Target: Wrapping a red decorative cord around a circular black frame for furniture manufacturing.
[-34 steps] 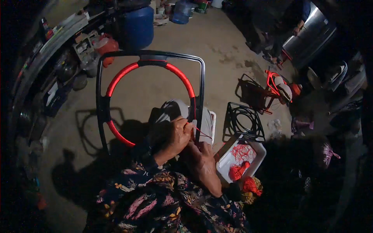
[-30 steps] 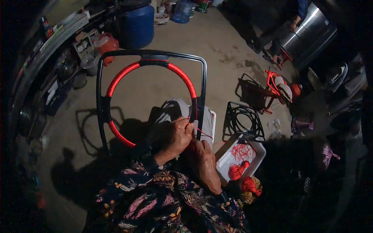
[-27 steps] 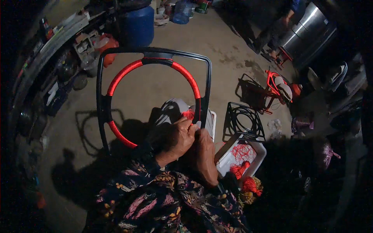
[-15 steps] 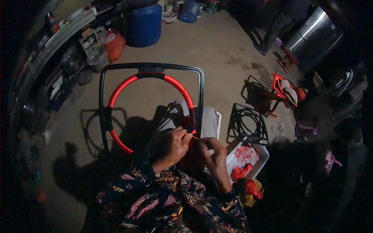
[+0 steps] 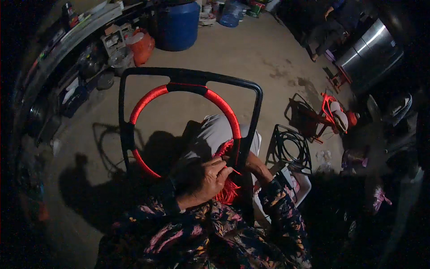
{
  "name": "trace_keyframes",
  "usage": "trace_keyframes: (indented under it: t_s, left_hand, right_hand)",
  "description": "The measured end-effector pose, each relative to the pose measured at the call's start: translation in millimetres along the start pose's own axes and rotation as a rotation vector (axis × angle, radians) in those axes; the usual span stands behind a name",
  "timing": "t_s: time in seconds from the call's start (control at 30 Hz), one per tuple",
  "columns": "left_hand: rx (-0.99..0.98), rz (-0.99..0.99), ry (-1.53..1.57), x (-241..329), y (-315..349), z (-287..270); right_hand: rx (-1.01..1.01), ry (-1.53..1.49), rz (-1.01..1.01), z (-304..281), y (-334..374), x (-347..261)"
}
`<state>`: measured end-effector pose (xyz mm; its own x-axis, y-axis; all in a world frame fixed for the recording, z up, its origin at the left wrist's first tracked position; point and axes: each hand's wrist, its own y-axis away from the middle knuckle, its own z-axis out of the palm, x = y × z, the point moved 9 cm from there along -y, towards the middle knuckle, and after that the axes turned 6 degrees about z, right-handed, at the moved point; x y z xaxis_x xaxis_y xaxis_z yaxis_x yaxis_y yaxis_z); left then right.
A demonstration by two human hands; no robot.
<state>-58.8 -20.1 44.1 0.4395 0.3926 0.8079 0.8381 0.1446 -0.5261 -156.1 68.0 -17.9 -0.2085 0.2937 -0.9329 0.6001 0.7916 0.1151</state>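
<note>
A black frame with rounded corners stands tilted up over my lap. Inside it is a ring wrapped mostly in glossy red cord, with bare black stretches between the wrapped parts. At the ring's lower right, my left hand is closed, pinching the red cord near the wrapped edge. My right hand reaches in behind the frame's right side, and its fingers are hidden there. A loose bundle of red cord hangs below the left fingers, and more of it shows through the ring above them.
At my right are a white bin and a stack of black frames. Farther right stands a red chair. A blue barrel and an orange bag stand at the far left. Another person sits near a metal cabinet.
My right hand has moved from beside the bin to behind the frame's right side. A red cord bundle now shows at the ring. The frame sits turned more face-on.
</note>
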Motion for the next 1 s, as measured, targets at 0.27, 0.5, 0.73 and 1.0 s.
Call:
trace_keyframes:
  t_s: [0.27, 0.5, 0.73, 1.0]
  left_hand:
    - [-0.046, -0.024, -0.042, 20.0, -7.7, -4.6]
    - [-0.094, -0.078, 0.034, -13.3, 5.8, 23.6]
    - [-0.029, -0.232, 0.111, -58.3, 25.4, 32.4]
    - [-0.055, -0.217, -0.141, -31.5, 10.7, 20.6]
  right_hand:
    - [0.251, -0.193, 0.104, -77.9, -4.9, -4.7]
    - [0.094, -0.099, 0.039, -69.0, -36.1, -0.1]
    - [0.746, -0.104, 0.184, -97.6, 9.1, -39.8]
    - [0.592, 1.155, -0.089, -17.3, -6.5, -110.7]
